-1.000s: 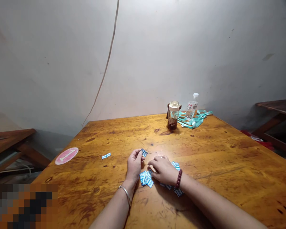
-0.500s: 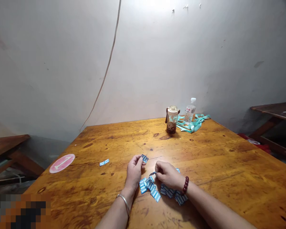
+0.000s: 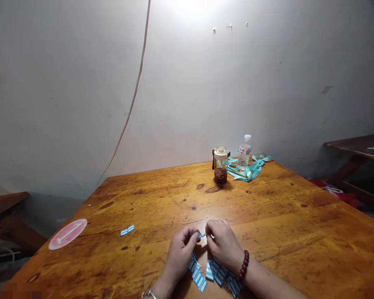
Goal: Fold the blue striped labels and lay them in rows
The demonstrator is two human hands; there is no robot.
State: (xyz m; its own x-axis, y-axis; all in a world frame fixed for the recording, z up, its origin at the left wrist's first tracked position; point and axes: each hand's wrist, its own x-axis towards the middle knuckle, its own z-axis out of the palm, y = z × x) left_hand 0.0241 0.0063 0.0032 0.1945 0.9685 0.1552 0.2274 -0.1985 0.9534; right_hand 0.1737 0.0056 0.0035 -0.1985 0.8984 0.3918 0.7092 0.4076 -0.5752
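A wide wooden table (image 3: 268, 216) is filling the lower half of the frame, with a pale wall behind it. Toward the upper centre of the table, a lidded jar (image 3: 220, 165) with dark contents is standing just left of a clear water bottle (image 3: 244, 151), whose red label is too small to read, and a tangle of teal ribbon (image 3: 251, 168) is lying around the bottle's base. At lower left, a round pink sticker (image 3: 67, 234) is showing a white mark like a 1, and 1 loose blue-and-white strip (image 3: 127, 230) is lying to its right. At bottom centre, the left hand (image 3: 181, 254) and right hand (image 3: 224, 245) are meeting, fingertips pinching a small blue-and-white striped tag (image 3: 200, 235) between them, above a scattered pile of tags (image 3: 216, 274) on the table.
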